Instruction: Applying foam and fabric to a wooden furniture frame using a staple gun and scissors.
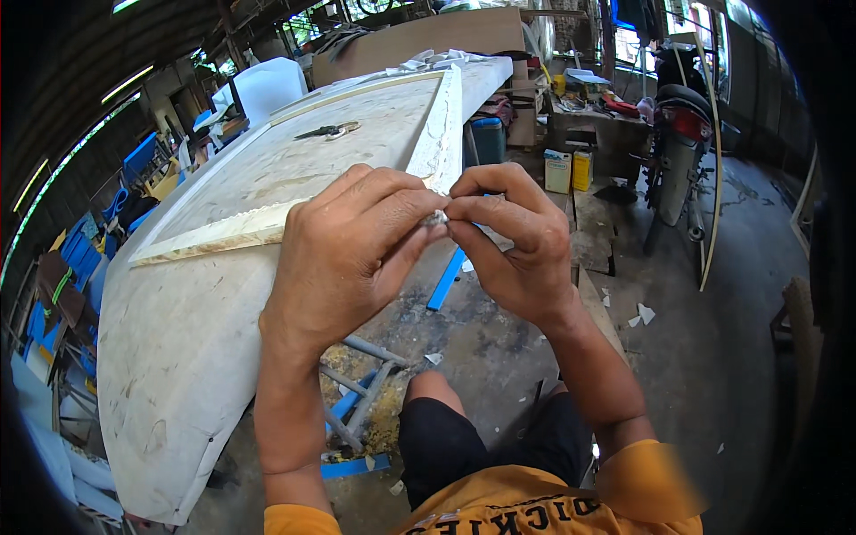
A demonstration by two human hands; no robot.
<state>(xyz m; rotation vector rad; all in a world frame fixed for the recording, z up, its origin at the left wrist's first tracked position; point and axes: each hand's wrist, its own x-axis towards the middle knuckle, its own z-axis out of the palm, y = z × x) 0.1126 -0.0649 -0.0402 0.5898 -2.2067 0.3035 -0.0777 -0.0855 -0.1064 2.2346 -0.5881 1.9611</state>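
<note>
My left hand point(343, 245) and my right hand point(522, 236) meet fingertip to fingertip above the near corner of a long work surface. A small whitish-grey scrap point(437, 218) is pinched between them; its kind is too small to make out, and the fingers partly hide it. Just beyond the hands lies a whitish frame of flat strips point(437, 134), one corner of it hidden behind my fingers. It rests on a large pale, stained tabletop point(178, 357). Inside the frame lies what looks like a pair of scissors point(328, 131).
A blue strip point(448, 281) and a grey metal stand point(366, 401) are below the table edge. White scraps point(642, 314) dot the floor. A motorcycle point(682, 134) stands at the right beside a bent wooden strip point(715, 178). Blue pieces point(80, 254) are piled at the left.
</note>
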